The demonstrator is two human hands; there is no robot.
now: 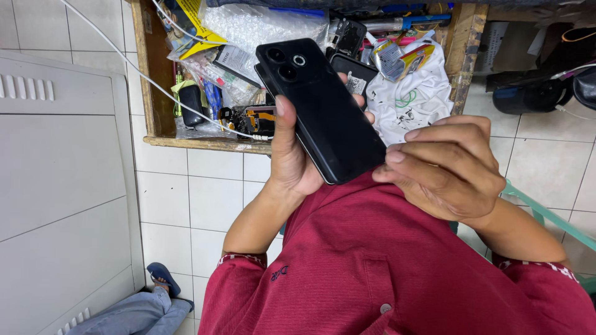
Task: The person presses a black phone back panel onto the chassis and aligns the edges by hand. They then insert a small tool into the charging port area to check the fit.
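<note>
Far left: pale grey cabinet panel (56, 186) w/ vent slots, white tiled floor (180, 198) beside it. Bottom left, another person's leg in grey trousers (133, 313) w/ a blue sandal (162, 277) on the tiles, well apart from the hands.

Top centre: wooden tray (149, 93) packed w/ clutter: yellow packet (195, 18), clear bubble wrap (261, 25), a small black part (189, 102), a flex cable w/ orange strip (257, 118), a second black phone back (354, 74) partly hidden, a white stained cloth (416, 99). A white cable (136, 68) runs diagonally from top left across the tray's edge.

Left hand (292, 155) holds the black phone (323, 105) up in front of the tray, rear side facing the camera, camera lenses at the upper end, body tilted so the lower end points down-right. Thumb lies along the phone's left edge, the other fingers wrap behind w/ tips showing at the right edge, so it's a clamp grip on the phone.

Right hand (447, 167) is at the phone's lower right corner; fingers (410, 155) curled and close together, tips touching or just beside that corner, can't tell if they actually pinch it.

Below both hands: dark red shirt (385, 267) w/ patterned sleeve hems. Far right: green bar (546, 217) over the tiles, dark objects (534, 93) top right, too unclear to name.
</note>
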